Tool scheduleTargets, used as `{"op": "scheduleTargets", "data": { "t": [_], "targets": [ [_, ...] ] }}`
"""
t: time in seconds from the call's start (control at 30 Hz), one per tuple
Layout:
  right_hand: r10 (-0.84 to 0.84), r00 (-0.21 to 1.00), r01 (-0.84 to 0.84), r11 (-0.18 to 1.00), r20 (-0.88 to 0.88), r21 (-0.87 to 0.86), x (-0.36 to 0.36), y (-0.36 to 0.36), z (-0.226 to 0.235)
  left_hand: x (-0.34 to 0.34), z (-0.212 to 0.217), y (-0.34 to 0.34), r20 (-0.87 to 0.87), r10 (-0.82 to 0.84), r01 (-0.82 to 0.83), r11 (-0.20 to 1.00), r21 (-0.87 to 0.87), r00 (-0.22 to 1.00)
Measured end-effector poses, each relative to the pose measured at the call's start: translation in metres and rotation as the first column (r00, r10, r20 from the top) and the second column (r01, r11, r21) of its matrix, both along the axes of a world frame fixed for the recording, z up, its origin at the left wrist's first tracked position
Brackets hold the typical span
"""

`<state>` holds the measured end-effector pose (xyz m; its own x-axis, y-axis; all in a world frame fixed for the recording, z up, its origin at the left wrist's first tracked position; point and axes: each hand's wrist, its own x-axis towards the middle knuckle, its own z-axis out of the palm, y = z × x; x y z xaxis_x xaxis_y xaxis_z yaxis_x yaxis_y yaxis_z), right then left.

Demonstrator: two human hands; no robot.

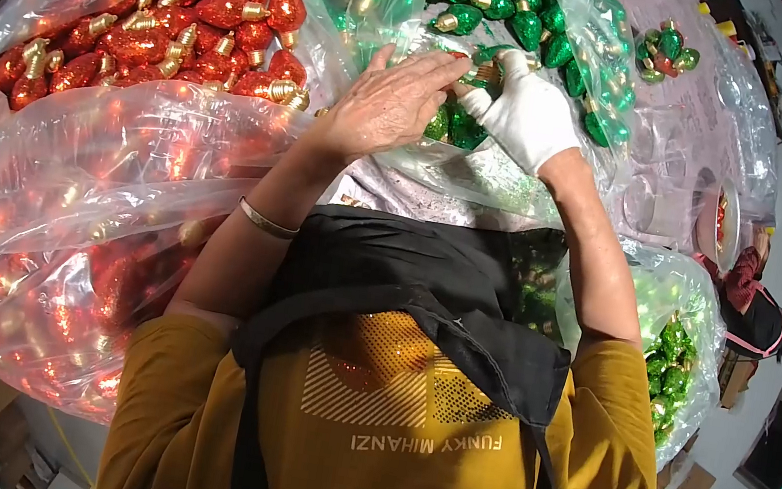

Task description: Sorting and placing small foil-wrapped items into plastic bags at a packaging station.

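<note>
My bare left hand [394,101] reaches over the middle of the table, its fingers stretched out toward my right hand. A small patch of red shows by its fingertips. My right hand [530,114], in a white glove, is closed with thumb and forefinger curled around a spot where a gold-brown ribbed piece [488,74] and green glitter show. What it grips is mostly hidden. Directly below the hands lie green glitter bulb ornaments [467,128]. More green bulb ornaments [525,30] with gold caps spill from a clear plastic bag beyond the hands.
On the left, a large clear bag [125,129] holds red glitter bulb ornaments [138,43]. A red-and-green bulb cluster [667,53] lies at the far right. Another bag with green bulbs [670,372] stands by my right elbow. Farther right, a person [766,306] sits at the table.
</note>
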<state>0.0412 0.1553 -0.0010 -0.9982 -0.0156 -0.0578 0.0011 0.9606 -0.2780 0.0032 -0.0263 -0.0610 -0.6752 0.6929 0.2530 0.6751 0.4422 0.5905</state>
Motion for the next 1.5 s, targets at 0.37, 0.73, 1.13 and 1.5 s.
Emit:
{"op": "scheduleTargets", "data": {
  "t": [0.37, 0.73, 1.13, 1.5],
  "targets": [
    [0.061, 0.977, -0.051, 0.997, -0.202, 0.056, -0.003, 0.010, -0.029, -0.008, -0.006, 0.015, -0.200, -0.078, 0.063, 0.995, -0.083, 0.977],
    [0.292, 0.931, -0.246, 0.945, -0.217, 0.214, 0.044, 0.021, -0.032, -0.003, 0.023, 0.031, -0.196, -0.090, 0.034, 0.961, -0.274, 0.976],
    [-0.087, 0.933, 0.184, 0.950, -0.350, 0.254, 0.033, 0.171, 0.109, -0.024, -0.010, 0.006, 0.230, 0.197, -0.263, 0.914, 0.310, 0.953],
    [-0.488, 0.866, 0.479, 0.741, -0.114, 0.471, -0.126, 0.358, 0.022, -0.015, 0.000, 0.018, -0.125, 0.052, -0.041, 0.995, 0.088, 0.991]
  ]
}}
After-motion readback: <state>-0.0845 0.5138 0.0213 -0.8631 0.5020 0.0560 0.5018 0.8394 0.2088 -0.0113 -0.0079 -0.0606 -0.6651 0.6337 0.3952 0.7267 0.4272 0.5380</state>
